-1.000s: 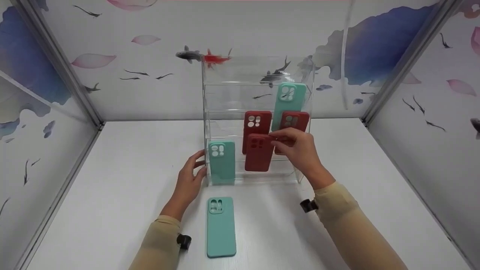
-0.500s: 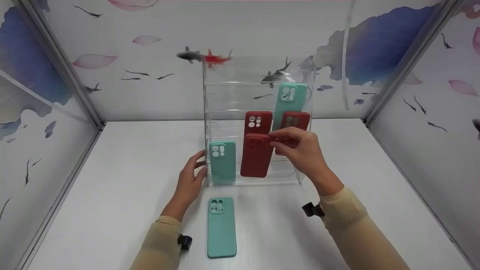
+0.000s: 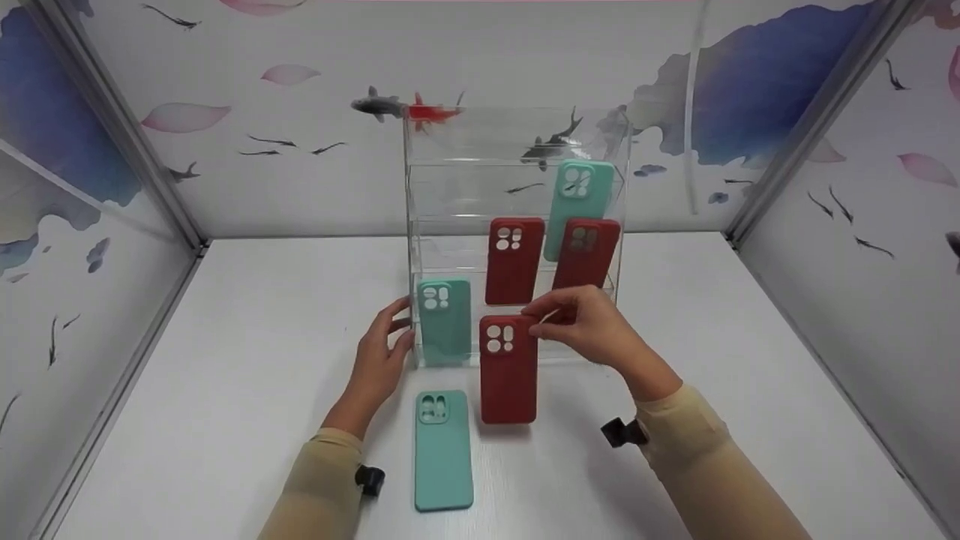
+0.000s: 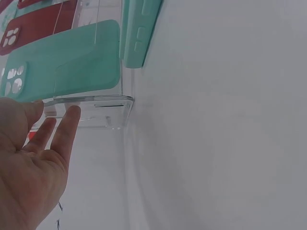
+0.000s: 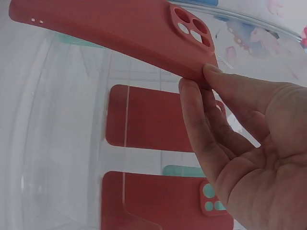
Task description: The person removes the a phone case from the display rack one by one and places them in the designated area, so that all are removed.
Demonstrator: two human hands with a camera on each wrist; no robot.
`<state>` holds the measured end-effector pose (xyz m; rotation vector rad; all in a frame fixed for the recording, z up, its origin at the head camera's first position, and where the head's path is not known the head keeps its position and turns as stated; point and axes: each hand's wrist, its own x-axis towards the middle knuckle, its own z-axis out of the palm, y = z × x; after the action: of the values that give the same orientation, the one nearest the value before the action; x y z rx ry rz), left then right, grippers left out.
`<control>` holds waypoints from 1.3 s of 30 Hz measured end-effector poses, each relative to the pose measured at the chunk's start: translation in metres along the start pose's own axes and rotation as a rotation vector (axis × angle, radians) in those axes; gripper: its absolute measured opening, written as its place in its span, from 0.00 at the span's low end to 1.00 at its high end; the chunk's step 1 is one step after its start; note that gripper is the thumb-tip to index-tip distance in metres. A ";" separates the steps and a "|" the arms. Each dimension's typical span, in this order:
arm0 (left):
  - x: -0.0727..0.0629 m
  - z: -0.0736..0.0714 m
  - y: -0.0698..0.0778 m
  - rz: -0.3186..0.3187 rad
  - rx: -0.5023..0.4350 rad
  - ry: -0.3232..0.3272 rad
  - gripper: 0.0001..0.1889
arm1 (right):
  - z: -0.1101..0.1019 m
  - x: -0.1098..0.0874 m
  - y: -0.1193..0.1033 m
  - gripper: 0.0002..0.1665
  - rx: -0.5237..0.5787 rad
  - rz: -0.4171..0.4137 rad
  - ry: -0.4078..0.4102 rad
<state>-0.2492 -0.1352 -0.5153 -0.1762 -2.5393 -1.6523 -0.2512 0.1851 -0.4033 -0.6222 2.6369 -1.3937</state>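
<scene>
My right hand (image 3: 581,326) pinches a red phone case (image 3: 508,382) by its upper right corner, thumb against fingertips. The case hangs upright in front of the clear acrylic rack (image 3: 450,187), its camera cutouts at the top. In the right wrist view, the thumb and fingers (image 5: 194,103) meet at the corner beside the camera cutouts of the case (image 5: 120,28). My left hand (image 3: 381,360) touches the rack's left side low down, fingers fairly straight. Close by, a teal phone case (image 4: 67,62) leans in the rack's lower left. Another teal phone case (image 3: 442,450) lies flat on the table.
Higher in the rack stand a red case (image 3: 514,262) at the middle, another red case (image 3: 589,255) at the right, and a teal case (image 3: 592,199) behind that one. The white table (image 3: 285,300) is enclosed by printed panels (image 3: 300,45) with metal corner posts.
My right hand has drawn the red phone case down and toward me, out from before the rack's lower tiers. The left hand has stayed at the rack's side.
</scene>
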 end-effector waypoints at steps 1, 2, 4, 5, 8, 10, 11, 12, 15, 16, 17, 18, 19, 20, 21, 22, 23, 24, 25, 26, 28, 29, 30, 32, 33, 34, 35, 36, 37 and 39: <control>0.000 0.000 0.000 -0.001 0.002 0.001 0.29 | 0.003 0.000 0.003 0.14 0.001 0.001 -0.027; 0.000 0.000 0.000 0.000 0.004 0.001 0.29 | 0.006 -0.001 0.007 0.14 0.001 0.002 -0.051; 0.000 -0.001 -0.001 0.006 0.001 0.001 0.29 | 0.011 -0.001 0.013 0.14 -0.001 0.003 -0.090; 0.000 -0.001 -0.001 0.011 -0.004 0.001 0.29 | 0.014 -0.002 0.016 0.14 0.000 0.005 -0.104; 0.000 -0.001 -0.001 0.029 -0.014 0.001 0.29 | 0.023 -0.003 0.024 0.13 0.000 0.017 -0.122; 0.000 -0.001 -0.001 0.032 -0.022 0.003 0.29 | 0.028 -0.004 0.030 0.13 -0.001 0.029 -0.126; -0.001 -0.001 -0.001 0.030 -0.023 0.003 0.29 | 0.031 -0.005 0.032 0.12 -0.003 0.038 -0.128; -0.001 -0.001 -0.001 0.027 -0.023 0.003 0.29 | 0.034 -0.006 0.035 0.12 -0.013 0.044 -0.129; -0.001 -0.001 -0.002 0.021 -0.028 0.004 0.28 | 0.043 -0.008 0.042 0.12 -0.040 0.066 -0.137; -0.001 -0.001 -0.002 0.024 -0.030 0.003 0.28 | 0.045 -0.009 0.044 0.12 -0.049 0.073 -0.139; -0.001 -0.001 -0.002 0.025 -0.030 0.003 0.29 | 0.048 -0.010 0.046 0.12 -0.057 0.077 -0.142; -0.001 -0.001 -0.002 0.024 -0.028 0.003 0.29 | 0.050 -0.010 0.048 0.12 -0.063 0.080 -0.146; -0.001 -0.001 -0.002 0.024 -0.026 0.004 0.29 | 0.052 -0.010 0.050 0.12 -0.066 0.083 -0.150; -0.001 -0.001 -0.001 0.026 -0.024 0.003 0.29 | 0.054 -0.009 0.052 0.12 -0.068 0.084 -0.153; 0.000 0.000 -0.001 0.024 -0.021 0.003 0.29 | 0.056 -0.009 0.054 0.12 -0.073 0.085 -0.155; 0.000 0.000 -0.001 0.023 -0.017 0.003 0.29 | 0.057 -0.009 0.056 0.12 -0.076 0.085 -0.158; 0.001 0.000 -0.001 0.022 -0.014 0.002 0.29 | 0.058 -0.008 0.058 0.11 -0.080 0.089 -0.161; 0.001 0.000 -0.001 0.023 -0.012 0.001 0.29 | 0.059 -0.008 0.060 0.11 -0.085 0.094 -0.164; 0.001 0.000 -0.001 0.023 -0.013 -0.001 0.29 | 0.060 -0.008 0.062 0.11 -0.087 0.097 -0.167; 0.001 0.000 -0.001 0.024 -0.014 -0.002 0.29 | 0.062 -0.008 0.064 0.11 -0.088 0.099 -0.171; 0.001 0.000 -0.001 0.024 -0.014 -0.004 0.29 | 0.064 -0.008 0.068 0.11 -0.087 0.104 -0.178; 0.001 0.000 -0.001 0.023 -0.016 -0.004 0.29 | 0.065 -0.008 0.069 0.11 -0.087 0.110 -0.181; 0.001 0.001 -0.001 0.022 -0.017 -0.004 0.29 | 0.067 -0.008 0.070 0.11 -0.087 0.110 -0.184; 0.000 0.000 0.000 0.025 -0.021 -0.004 0.29 | 0.069 -0.009 0.072 0.10 -0.085 0.115 -0.192; 0.000 0.000 0.000 0.025 -0.025 -0.004 0.29 | 0.070 -0.009 0.073 0.10 -0.088 0.118 -0.195; 0.000 0.000 0.000 0.026 -0.025 -0.002 0.29 | 0.071 -0.009 0.073 0.10 -0.090 0.122 -0.200; 0.000 0.000 0.000 0.028 -0.024 -0.001 0.29 | 0.072 -0.009 0.074 0.10 -0.093 0.122 -0.204; -0.001 0.000 0.000 0.029 -0.024 0.000 0.29 | 0.072 -0.009 0.075 0.09 -0.096 0.121 -0.207; -0.001 0.000 0.000 0.028 -0.024 0.000 0.29 | 0.073 -0.009 0.075 0.09 -0.097 0.123 -0.207; -0.001 0.000 0.000 0.026 -0.018 0.001 0.29 | 0.074 -0.008 0.076 0.09 -0.100 0.129 -0.209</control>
<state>-0.2486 -0.1354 -0.5151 -0.2096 -2.5115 -1.6651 -0.2476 0.1690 -0.5083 -0.5625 2.5418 -1.1032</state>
